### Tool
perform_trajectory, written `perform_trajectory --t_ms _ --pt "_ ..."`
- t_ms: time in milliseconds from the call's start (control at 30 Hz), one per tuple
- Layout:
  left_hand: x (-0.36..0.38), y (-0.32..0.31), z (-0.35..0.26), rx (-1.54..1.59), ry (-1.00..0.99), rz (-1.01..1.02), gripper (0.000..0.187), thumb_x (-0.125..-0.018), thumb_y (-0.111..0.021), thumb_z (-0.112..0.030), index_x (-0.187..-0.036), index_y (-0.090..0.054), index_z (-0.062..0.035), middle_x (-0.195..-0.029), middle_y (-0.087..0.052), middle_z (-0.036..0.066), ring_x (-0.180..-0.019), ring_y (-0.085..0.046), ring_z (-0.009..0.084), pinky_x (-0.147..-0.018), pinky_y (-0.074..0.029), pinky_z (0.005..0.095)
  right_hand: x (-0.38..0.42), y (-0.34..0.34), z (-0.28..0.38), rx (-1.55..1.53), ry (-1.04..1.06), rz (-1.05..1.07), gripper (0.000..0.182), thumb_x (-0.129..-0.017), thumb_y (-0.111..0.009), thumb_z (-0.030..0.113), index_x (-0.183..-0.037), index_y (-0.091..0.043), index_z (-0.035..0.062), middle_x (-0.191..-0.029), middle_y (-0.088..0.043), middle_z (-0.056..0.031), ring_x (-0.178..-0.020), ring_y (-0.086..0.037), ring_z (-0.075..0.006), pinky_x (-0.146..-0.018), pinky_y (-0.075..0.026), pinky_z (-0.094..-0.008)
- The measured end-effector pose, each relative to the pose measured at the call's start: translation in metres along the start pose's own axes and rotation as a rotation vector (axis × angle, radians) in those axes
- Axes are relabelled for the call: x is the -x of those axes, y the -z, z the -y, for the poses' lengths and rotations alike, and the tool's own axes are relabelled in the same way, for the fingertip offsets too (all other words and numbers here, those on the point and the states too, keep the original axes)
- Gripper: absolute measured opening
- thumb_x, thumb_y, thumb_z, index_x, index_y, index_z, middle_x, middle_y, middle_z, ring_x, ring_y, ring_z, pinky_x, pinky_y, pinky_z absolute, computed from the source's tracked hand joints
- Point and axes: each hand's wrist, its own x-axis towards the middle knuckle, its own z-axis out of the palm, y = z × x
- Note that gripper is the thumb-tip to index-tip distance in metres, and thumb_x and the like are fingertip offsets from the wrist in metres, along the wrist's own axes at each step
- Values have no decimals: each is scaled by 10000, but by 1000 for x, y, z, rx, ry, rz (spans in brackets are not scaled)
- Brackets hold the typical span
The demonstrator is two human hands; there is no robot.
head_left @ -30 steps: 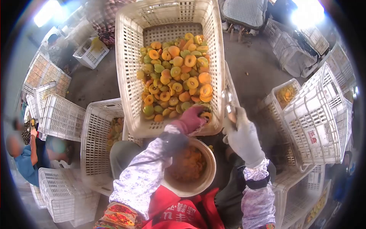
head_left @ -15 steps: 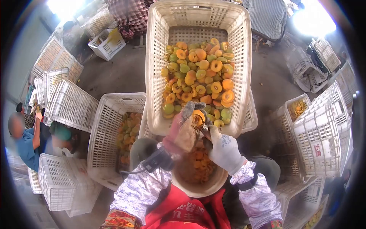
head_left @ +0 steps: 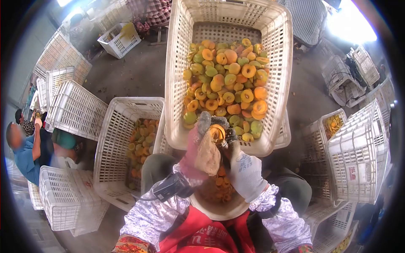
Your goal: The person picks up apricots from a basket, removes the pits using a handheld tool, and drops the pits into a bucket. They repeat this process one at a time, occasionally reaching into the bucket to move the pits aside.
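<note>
My left hand (head_left: 200, 149), in a soiled pink and grey glove with a tan patch, is closed around an orange apricot half (head_left: 217, 133). My right hand (head_left: 246, 170), in a whitish glove with dark fingertips, meets it at the fruit. Its fingers are closed on a small metal tool, mostly hidden now between the gloves. Just beyond my hands, a large white crate (head_left: 282, 84) holds many halved apricots (head_left: 225, 80), green to orange. Below my hands, between my knees, a pale bucket (head_left: 219, 214) contains orange fruit pieces (head_left: 221, 185).
Another white crate (head_left: 105, 147) of apricots stands at left, beside stacked crates (head_left: 63, 198). More stacked crates (head_left: 354, 156) rise at right, one with yellow-orange fruit (head_left: 333, 124). A person in a blue top (head_left: 26, 156) sits at far left. Other people sit beyond the front crate.
My right hand has turned and drawn closer to the left at the apricot half, hiding more of the metal tool. The view has shifted slightly, so the front crate appears further right.
</note>
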Motion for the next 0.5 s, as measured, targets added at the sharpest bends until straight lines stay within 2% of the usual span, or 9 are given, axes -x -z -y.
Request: perform_trajectory --t_ms 33,167,233,267,333,367,433,467,500 --pt "1 -2 -3 55 15 96 287 -1016 -434 -262 -1135 -570 -39 -1018 -641 48 -886 -627 142 -775 -529 266 2 -1 0 -19 14 -15 473 -825 -644 147 -1205 -449 -58 -632 -600 -121 -600 -629 -318 -537 -482 -411" --pt "0 -1 -10 136 149 18 263 -1003 -447 -210 -1140 -558 -14 -1020 -629 58 -891 -622 161 -796 -518 272 2 4 -3 -233 21 -18 471 -810 -659 135 -1194 -462 -55 -623 -592 -132 -598 -627 -322 -537 -479 -411" --pt "1 12 -2 -215 -40 131 298 -960 -495 -162 -1189 -528 28 -1020 -611 91 -912 -614 195 -818 -505 297 5 5 -5 -210 3 69 488 -803 -663 108 -1201 -457 -84 -646 -593 -165 -619 -621 -345 -558 -476 -417" --pt "1 18 0 -215 -36 132 298 -960 -495 -162 -1189 -528 28 -1020 -611 91 -912 -614 195 -818 -505 297 7 4 -9 -211 -1 69 488 -803 -663 108 -1201 -457 -84 -646 -593 -165 -619 -621 -345 -558 -476 -417" --pt "0 21 -6 -340 168 -83 385 -900 -495 -67 -1260 -469 67 -1046 -587 127 -933 -600 217 -833 -493 323 10 -3 -20 -500 73 60 467 -805 -651 75 -1193 -459 -98 -712 -608 -204 -662 -614 -380 -591 -476 -425" --pt "-3 35 -2 -340 173 -82 385 -900 -495 -67 -1260 -469 67 -1046 -587 127 -933 -600 217 -833 -493 323 11 -4 -22 -500 68 60 467 -805 -651 75 -1193 -459 -98 -712 -608 -204 -662 -614 -380 -591 -476 -425" --pt "-11 38 -2 -867 35 128 478 -850 -483 -5 -1313 -416 87 -1081 -571 149 -959 -585 211 -852 -484 343 14 -6 -25 -414 134 -21 261 -841 -588 118 -1033 -469 -12 -604 -556 -167 -569 -594 -357 -516 -464 -436" --pt "-5 34 4 -636 62 75 456 -841 -442 21 -1293 -434 80 -1041 -584 142 -908 -599 211 -816 -497 329 15 -9 -26 -417 129 -21 261 -841 -588 118 -1033 -469 -12 -604 -556 -167 -569 -594 -357 -516 -464 -436" --pt "-2 25 3 -638 70 79 456 -841 -442 21 -1293 -434 80 -1041 -584 142 -908 -599 211 -816 -497 329 17 -12 -28 -449 97 -7 281 -837 -593 117 -1052 -472 -18 -604 -555 -159 -562 -590 -356 -514 -459 -439"
